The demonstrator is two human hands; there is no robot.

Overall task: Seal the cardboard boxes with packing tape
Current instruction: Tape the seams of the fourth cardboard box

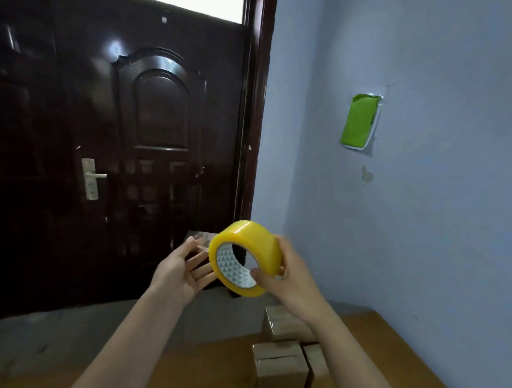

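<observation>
Now: one tape roll (pixel 247 257), right hand (pixel 296 280) | three boxes (pixel 281 370) | left hand (pixel 182 271)

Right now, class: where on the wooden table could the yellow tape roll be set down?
Bare wood lies left of the cardboard boxes, toward the table's near edge, and right of them beside the blue wall. The middle is crowded with boxes.

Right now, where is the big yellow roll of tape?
In the head view, the yellow roll of packing tape is held up in the right hand, beside the open left hand, in front of the dark door and above the small cardboard boxes.
</observation>
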